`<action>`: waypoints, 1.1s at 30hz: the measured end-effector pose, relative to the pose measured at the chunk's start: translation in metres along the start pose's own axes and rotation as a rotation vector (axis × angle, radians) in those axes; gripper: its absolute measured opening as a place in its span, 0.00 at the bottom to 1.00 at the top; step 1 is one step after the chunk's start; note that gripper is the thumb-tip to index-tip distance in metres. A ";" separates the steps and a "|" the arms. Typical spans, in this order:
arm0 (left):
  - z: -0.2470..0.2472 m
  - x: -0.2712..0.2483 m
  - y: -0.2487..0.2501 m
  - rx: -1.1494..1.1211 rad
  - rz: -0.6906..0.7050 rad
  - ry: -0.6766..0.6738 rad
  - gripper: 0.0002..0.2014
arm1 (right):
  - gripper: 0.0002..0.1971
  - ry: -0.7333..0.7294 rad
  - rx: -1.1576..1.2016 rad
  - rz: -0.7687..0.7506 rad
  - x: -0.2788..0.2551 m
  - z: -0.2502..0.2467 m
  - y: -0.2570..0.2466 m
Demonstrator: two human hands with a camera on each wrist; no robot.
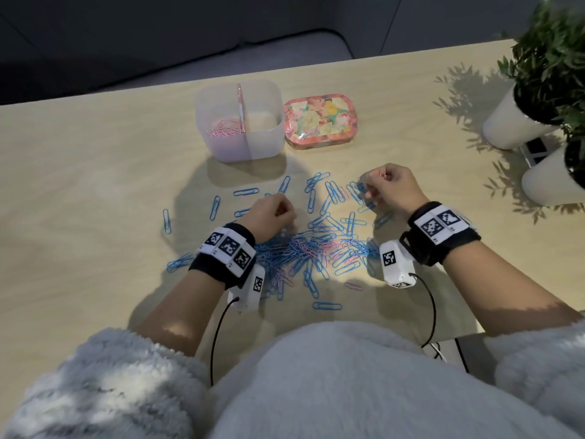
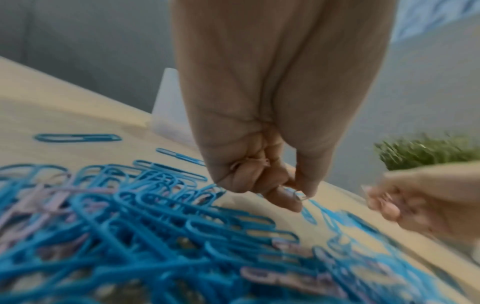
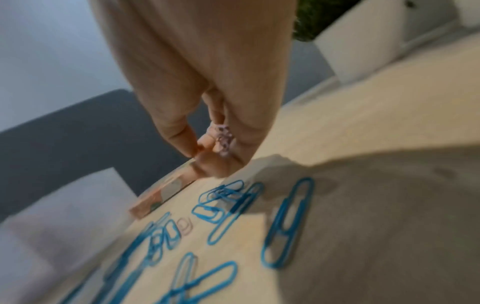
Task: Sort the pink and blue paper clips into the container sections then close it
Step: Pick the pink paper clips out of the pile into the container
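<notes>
Wood table (image 1: 95, 172) | our left hand (image 1: 274, 213) curled, thumb and forefinger pinching a pale clip (image 2: 298, 195) | our right hand (image 1: 391, 188) fisted round pink clips (image 3: 223, 137) | blue clips (image 1: 316, 245) too many to count | container (image 1: 240, 122) open: pink clips left section, right section bare | lid (image 1: 319, 122) beside it

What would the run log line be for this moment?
left hand: pinching pink clip | right hand: holding pink clips | container: pink left, right section empty | lid: off
</notes>
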State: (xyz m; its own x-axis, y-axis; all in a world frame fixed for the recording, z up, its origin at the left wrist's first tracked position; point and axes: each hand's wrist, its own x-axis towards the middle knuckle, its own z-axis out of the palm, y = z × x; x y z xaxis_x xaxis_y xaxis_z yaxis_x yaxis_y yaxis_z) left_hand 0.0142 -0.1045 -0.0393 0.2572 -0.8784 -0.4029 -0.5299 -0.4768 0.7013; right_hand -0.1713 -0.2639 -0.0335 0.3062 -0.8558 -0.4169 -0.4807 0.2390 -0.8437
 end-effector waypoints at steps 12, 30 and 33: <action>0.022 0.013 0.030 -0.155 -0.043 -0.079 0.13 | 0.09 -0.054 -0.713 -0.160 0.002 0.018 -0.002; 0.017 0.011 0.038 0.445 0.214 -0.032 0.10 | 0.08 -0.134 -0.662 0.007 0.002 0.028 -0.019; 0.030 0.013 0.043 0.511 0.267 -0.106 0.10 | 0.06 -0.151 -0.628 -0.026 0.000 0.022 -0.015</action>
State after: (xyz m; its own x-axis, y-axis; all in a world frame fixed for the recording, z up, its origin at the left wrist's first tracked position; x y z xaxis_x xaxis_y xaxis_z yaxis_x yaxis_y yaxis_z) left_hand -0.0294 -0.1356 -0.0318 -0.0074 -0.9453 -0.3262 -0.8947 -0.1394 0.4244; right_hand -0.1460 -0.2572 -0.0288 0.4146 -0.7725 -0.4810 -0.8468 -0.1339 -0.5148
